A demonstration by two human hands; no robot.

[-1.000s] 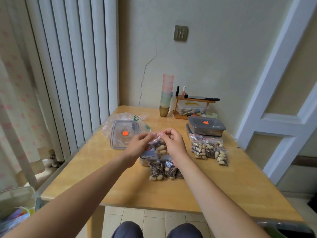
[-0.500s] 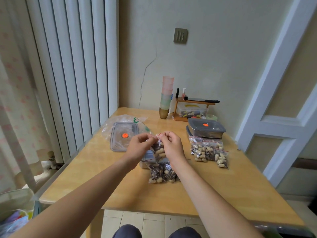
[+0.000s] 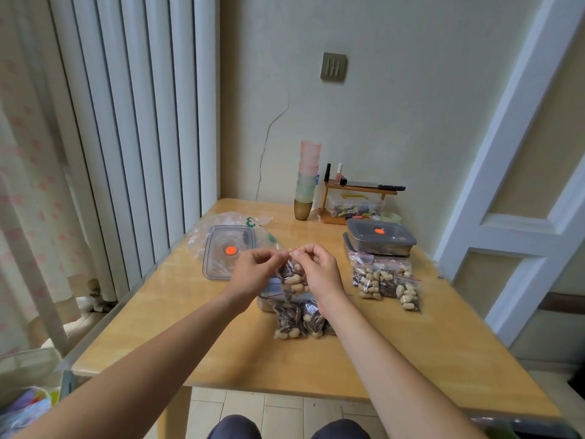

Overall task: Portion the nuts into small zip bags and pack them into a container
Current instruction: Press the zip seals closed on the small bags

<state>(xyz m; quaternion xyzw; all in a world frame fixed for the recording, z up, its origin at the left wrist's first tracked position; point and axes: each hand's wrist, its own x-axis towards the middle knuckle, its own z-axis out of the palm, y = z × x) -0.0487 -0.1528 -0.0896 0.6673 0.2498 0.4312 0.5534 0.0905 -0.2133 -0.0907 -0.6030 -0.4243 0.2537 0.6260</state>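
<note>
While both hands, left hand and right hand, pinched its red zip edge, the nut-filled zip bag hung above the surface.

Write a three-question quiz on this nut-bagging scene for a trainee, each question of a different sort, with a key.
1. True or false: both hands pinch the top of the small zip bag held above the table.
2. Multiple choice: where does the closed steel container with the orange dot stand? A) at the person's left, by the curtain; B) at the person's right, behind a group of filled bags; C) on the floor.
3. Fill in: the loose grey lid at the left lies on a clear plastic ____.

Key
1. True: the left hand and the right hand both pinch its red-striped top.
2. B.
3. Bag.
</note>
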